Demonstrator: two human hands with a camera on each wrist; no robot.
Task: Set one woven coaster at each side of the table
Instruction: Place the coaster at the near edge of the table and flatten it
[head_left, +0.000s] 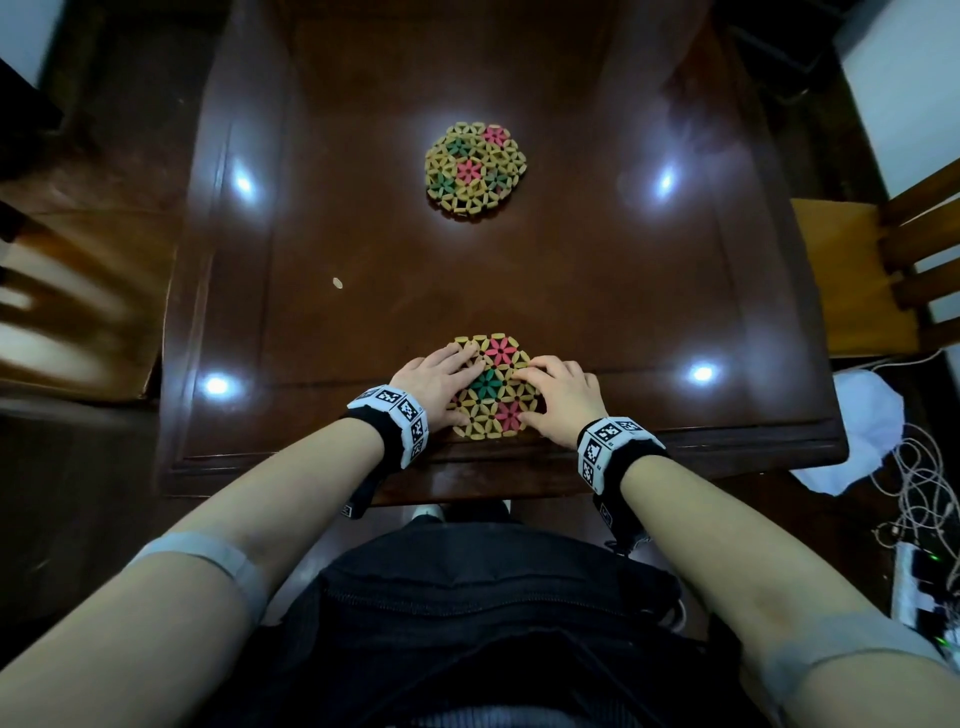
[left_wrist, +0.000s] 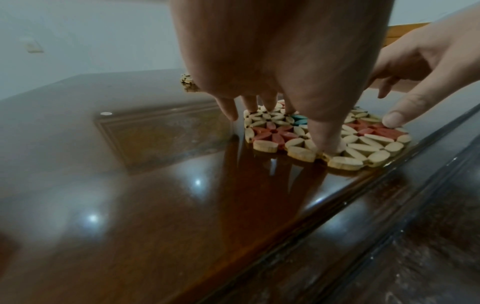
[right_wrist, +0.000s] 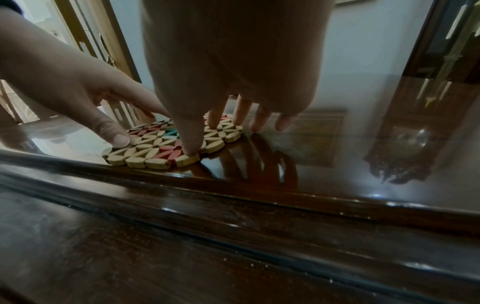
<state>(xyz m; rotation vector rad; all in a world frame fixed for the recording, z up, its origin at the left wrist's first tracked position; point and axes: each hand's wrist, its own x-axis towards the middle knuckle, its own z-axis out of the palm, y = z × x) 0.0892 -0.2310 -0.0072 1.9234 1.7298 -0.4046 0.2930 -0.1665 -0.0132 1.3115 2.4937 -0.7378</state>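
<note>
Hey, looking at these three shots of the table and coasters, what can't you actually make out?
- Near coaster: in the head view, the left hand and right hand cover its sides.
- Far coaster: in the left wrist view only an edge shows, the left hand hides the rest; absent from the right wrist view.
- Small pale speck on the table: too small to identify.
- Left chair: blurred in the head view.

One round woven coaster (head_left: 491, 387) of tan, pink and green petals lies flat at lower centre; a second coaster (head_left: 475, 170) lies upper centre.
</note>
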